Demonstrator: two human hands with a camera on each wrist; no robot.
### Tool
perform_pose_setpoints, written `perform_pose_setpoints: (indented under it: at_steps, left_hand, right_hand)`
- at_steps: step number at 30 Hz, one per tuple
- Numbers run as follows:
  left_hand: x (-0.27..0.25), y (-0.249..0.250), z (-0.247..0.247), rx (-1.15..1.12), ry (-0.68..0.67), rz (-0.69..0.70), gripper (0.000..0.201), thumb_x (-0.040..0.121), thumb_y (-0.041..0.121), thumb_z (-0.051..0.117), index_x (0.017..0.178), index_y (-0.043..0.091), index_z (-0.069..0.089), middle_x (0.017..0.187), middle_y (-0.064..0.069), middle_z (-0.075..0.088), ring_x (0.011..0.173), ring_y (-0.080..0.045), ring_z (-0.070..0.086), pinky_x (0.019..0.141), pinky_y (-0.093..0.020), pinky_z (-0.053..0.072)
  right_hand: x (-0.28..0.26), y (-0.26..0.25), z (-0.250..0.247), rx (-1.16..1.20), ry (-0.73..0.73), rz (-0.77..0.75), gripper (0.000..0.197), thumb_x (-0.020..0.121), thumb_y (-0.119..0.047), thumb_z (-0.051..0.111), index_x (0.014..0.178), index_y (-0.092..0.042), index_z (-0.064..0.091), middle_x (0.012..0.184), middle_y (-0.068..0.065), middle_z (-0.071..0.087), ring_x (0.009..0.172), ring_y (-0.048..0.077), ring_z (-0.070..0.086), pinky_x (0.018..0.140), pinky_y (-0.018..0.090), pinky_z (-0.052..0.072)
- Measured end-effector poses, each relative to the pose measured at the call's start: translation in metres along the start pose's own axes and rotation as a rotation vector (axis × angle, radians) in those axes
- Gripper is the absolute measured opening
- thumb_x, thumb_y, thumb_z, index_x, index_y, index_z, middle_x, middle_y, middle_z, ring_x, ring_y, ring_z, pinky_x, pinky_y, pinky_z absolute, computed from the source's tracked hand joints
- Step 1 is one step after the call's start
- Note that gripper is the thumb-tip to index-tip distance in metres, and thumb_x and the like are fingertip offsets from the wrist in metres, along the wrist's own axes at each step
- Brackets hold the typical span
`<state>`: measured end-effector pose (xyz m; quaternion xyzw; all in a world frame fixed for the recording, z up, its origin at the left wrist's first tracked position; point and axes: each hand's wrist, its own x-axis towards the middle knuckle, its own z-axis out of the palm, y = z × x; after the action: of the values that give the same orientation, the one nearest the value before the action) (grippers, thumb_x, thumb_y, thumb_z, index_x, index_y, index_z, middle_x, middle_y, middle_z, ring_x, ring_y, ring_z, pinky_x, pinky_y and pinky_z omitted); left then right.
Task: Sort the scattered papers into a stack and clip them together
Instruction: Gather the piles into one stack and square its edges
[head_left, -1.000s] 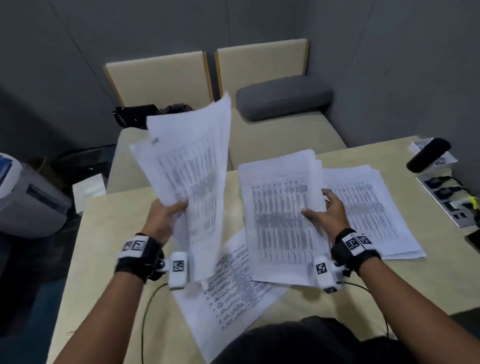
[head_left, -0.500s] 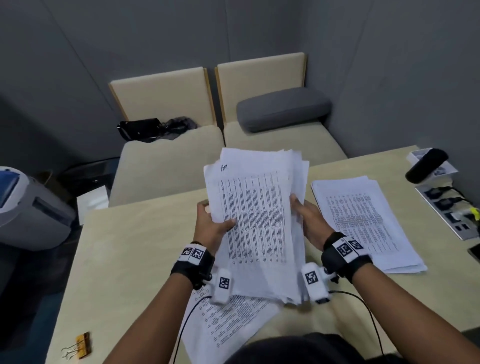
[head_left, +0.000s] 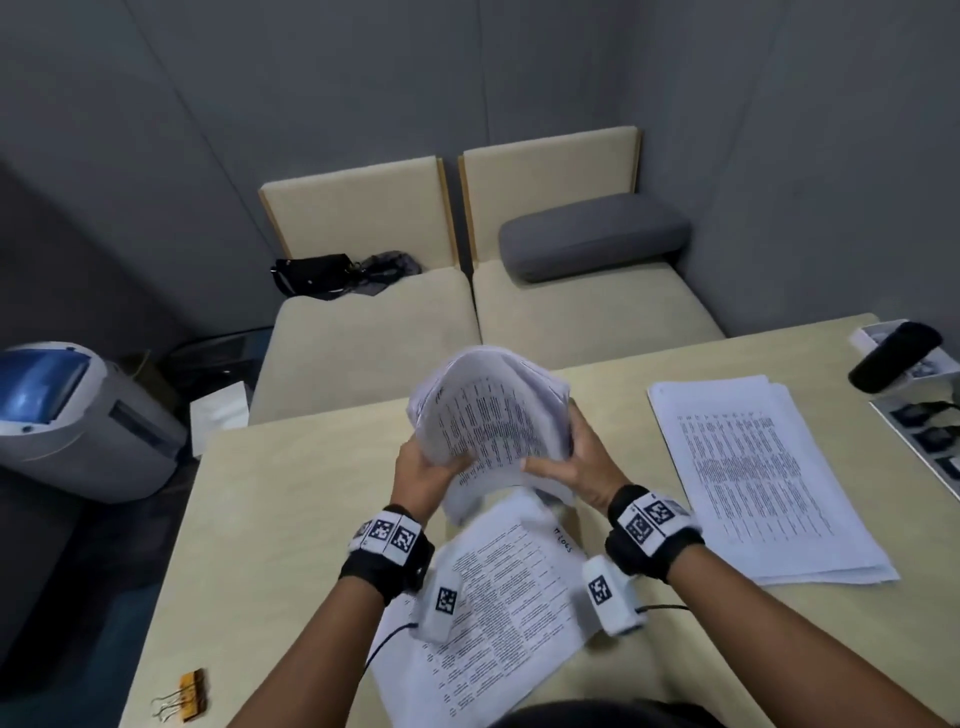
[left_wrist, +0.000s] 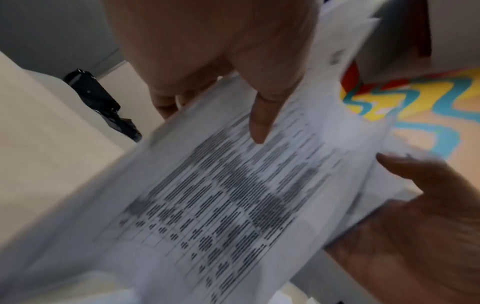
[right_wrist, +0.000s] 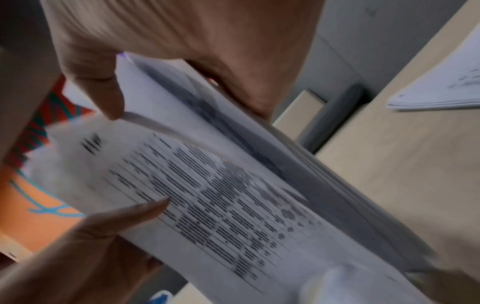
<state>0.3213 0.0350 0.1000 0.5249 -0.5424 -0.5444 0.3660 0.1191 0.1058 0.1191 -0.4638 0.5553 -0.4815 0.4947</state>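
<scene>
Both hands hold a thick bundle of printed papers (head_left: 491, 415) (left_wrist: 221, 205) (right_wrist: 233, 205) up over the table's middle, its top curling away from me. My left hand (head_left: 423, 470) grips its left edge, thumb (left_wrist: 258, 123) on the front sheet. Gripping the right edge is my right hand (head_left: 571, 462), thumb (right_wrist: 109, 98) on the front and fingers behind. A loose printed sheet (head_left: 498, 597) lies on the table beneath the hands. Another paper stack (head_left: 763, 478) lies flat to the right. A gold binder clip (head_left: 189, 696) sits at the table's near left edge.
The beige table (head_left: 291, 519) borders two cream seats with a grey cushion (head_left: 592, 239) and a black bag (head_left: 311, 275). A black cylinder (head_left: 893, 356) and a socket strip (head_left: 930, 431) sit at the far right edge. A grey-blue machine (head_left: 67, 415) stands on the floor at left.
The two separately held sheaves were brought together into one bundle held by both hands, which has dropped lower and curled at the top. The view has tilted down, revealing the binder clip.
</scene>
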Motion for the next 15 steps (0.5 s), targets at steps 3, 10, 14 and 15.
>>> perform_pose_setpoints:
  at_steps: [3, 10, 14, 15]
  left_hand:
    - [-0.002, 0.008, -0.007, -0.033, 0.033, 0.065, 0.037, 0.074, 0.001, 0.079, 0.108, 0.007, 0.068, 0.103, -0.010, 0.074, 0.095, -0.025, 0.071, 0.087, -0.049, 0.057]
    - [0.007, 0.057, -0.008, -0.173, 0.040, 0.240, 0.031, 0.073, 0.000, 0.080, 0.102, 0.004, 0.071, 0.092, -0.005, 0.075, 0.086, -0.018, 0.070, 0.078, -0.029, 0.059]
    - [0.029, 0.026, -0.005, -0.112, 0.076, 0.069, 0.027, 0.075, 0.005, 0.080, 0.100, 0.010, 0.071, 0.098, -0.011, 0.074, 0.087, -0.024, 0.069, 0.082, -0.040, 0.058]
    - [0.034, 0.010, -0.006, -0.036, 0.070, -0.002, 0.028, 0.076, 0.009, 0.079, 0.103, 0.008, 0.071, 0.101, -0.013, 0.073, 0.090, -0.027, 0.069, 0.086, -0.045, 0.057]
  right_hand:
    - [0.000, 0.005, 0.003, 0.043, 0.023, -0.006, 0.083, 0.067, 0.001, 0.085, 0.135, -0.028, 0.046, 0.126, -0.006, 0.059, 0.111, -0.006, 0.058, 0.081, 0.008, 0.051]
    - [0.020, -0.026, 0.002, -0.016, 0.266, -0.176, 0.041, 0.067, -0.010, 0.088, 0.098, -0.028, 0.070, 0.091, -0.004, 0.074, 0.080, 0.006, 0.071, 0.069, 0.016, 0.054]
    - [0.040, -0.004, 0.001, -0.067, 0.238, 0.093, 0.028, 0.070, -0.009, 0.085, 0.093, -0.014, 0.069, 0.093, 0.006, 0.073, 0.085, 0.021, 0.070, 0.073, 0.029, 0.056]
    - [0.042, 0.009, 0.000, -0.109, 0.229, 0.171, 0.028, 0.072, -0.009, 0.084, 0.095, -0.011, 0.069, 0.096, 0.008, 0.072, 0.089, 0.024, 0.070, 0.077, 0.031, 0.056]
